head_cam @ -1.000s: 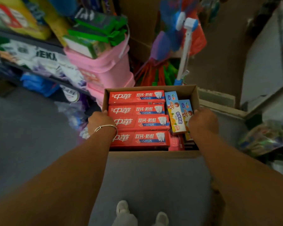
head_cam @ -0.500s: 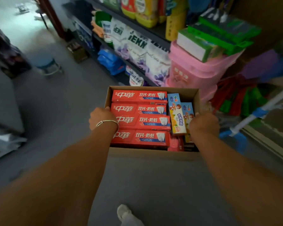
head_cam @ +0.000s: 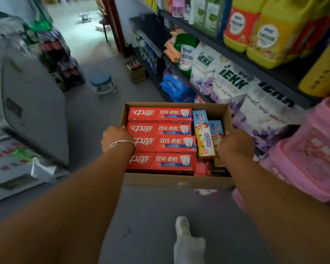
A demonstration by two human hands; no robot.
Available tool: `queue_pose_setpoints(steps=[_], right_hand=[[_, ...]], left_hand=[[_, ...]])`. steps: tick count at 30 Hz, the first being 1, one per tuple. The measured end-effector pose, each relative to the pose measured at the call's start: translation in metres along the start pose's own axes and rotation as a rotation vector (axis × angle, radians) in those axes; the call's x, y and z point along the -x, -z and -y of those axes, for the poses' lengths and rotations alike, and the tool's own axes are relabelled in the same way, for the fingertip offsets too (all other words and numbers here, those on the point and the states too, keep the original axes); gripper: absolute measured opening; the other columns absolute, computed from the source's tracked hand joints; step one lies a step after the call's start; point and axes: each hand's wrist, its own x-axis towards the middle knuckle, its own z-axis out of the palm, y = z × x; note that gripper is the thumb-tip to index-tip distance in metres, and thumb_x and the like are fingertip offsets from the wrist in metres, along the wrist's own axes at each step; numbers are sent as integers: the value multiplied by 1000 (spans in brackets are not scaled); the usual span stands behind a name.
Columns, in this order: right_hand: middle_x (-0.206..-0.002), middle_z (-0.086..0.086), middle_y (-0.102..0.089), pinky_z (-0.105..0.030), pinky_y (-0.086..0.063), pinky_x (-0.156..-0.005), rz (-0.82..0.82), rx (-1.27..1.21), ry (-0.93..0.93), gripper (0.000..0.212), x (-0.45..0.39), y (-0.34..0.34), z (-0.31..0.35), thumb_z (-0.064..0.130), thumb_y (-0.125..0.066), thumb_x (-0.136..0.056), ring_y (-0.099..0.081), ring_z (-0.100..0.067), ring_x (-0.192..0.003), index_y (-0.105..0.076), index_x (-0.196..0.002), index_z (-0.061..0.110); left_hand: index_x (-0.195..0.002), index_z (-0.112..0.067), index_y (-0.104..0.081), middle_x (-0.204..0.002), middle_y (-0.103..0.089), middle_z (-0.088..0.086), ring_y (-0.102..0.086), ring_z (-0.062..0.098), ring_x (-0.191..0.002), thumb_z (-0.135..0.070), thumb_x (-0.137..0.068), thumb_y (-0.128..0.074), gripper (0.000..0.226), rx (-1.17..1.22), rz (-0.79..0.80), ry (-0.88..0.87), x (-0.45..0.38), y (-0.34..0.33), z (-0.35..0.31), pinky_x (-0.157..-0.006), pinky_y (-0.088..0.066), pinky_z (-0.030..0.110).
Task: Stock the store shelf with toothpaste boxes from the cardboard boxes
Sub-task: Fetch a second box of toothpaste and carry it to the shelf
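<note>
Carrying the stock along the aisle, nothing shelved yet.

Head view: I have the cardboard box (head_cam: 176, 181) held up off the floor (head_cam: 95, 115), my left hand (head_cam: 115, 139) grasping its left wall and my right hand (head_cam: 236, 144) grasping the right wall, both arms stretched forward and level. Red toothpaste boxes (head_cam: 161, 142) lie flat in rows inside; children's toothpaste boxes (head_cam: 203, 134) stand against its right edge. The store shelf (head_cam: 242, 60) runs along my right. I judge this the carrying step; next I need a free shelf spot, then set the box down.
</note>
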Motion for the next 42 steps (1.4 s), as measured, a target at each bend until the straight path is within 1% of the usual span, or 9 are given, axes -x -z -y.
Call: queue_pose_setpoints(steps=[4,9,15,19,24,28,31,37,42], right_hand=[[-121,-17,-59,-30,-34,-68,45,46,56,33,-47,-44,75,24,-38,-101,-57,-32,-110,-56,-119,2],[-123,-20,-57,-39,-42,-80,60,14,74,34,-112,-95,174,23,-37,-101,-54,-37,-112,-56,-119,0],[-124,-24,-55,-45,-45,-87,55,5,57,34,-171,-154,295,22,-40,-100,-53,-41,-114,-55,-118,-3],[-123,-23,-56,-41,-44,-82,33,18,35,35,-207,-199,373,22,-40,-101,-54,-39,-113,-55,-118,-4],[-123,-20,-57,-36,-38,-72,27,-7,19,34,-256,-249,467,23,-39,-101,-55,-36,-112,-56,-117,-1],[-122,-19,-58,-37,-42,-78,24,-25,5,34,-299,-281,529,23,-38,-101,-55,-35,-111,-58,-117,0],[-121,-20,-58,-37,-42,-74,32,-34,-8,33,-335,-302,566,22,-41,-100,-56,-36,-110,-58,-116,-1],[-123,-20,-57,-41,-45,-82,12,-32,-16,34,-423,-351,651,24,-41,-100,-55,-37,-112,-56,-117,-1],[-115,-18,-60,-38,-44,-75,-9,-51,-49,34,-476,-387,716,28,-40,-100,-58,-36,-104,-58,-110,1]], left_hand=[[-104,-1,-61,-107,-64,20,-62,37,-97,-34,-97,-45,38,13,-22,46,-88,-8,-26,-78,-47,39],[-101,-1,-62,-97,-64,15,-62,33,-92,-33,-97,-45,36,61,-38,99,-196,-17,-69,-74,-45,37],[-105,0,-62,-107,-63,18,-61,36,-99,-32,-97,-44,37,69,-49,103,-327,-18,-121,-71,-39,36],[-103,0,-62,-104,-64,18,-61,32,-88,-32,-97,-44,37,67,-25,78,-424,-19,-153,-69,-39,35],[-106,0,-62,-110,-63,20,-60,38,-100,-32,-97,-45,38,54,-40,45,-538,-20,-196,-75,-43,38],[-111,2,-60,-116,-60,22,-58,40,-106,-32,-96,-46,40,35,-36,34,-618,-29,-239,-84,-46,42],[-110,2,-61,-116,-60,22,-57,40,-107,-31,-96,-46,39,18,-29,18,-668,-43,-269,-85,-45,42],[-109,3,-61,-117,-60,23,-56,41,-109,-32,-97,-45,40,-3,-10,5,-776,-76,-337,-87,-44,41],[-109,3,-61,-117,-60,23,-57,40,-108,-32,-97,-44,41,-42,19,-18,-862,-98,-382,-88,-45,40]])
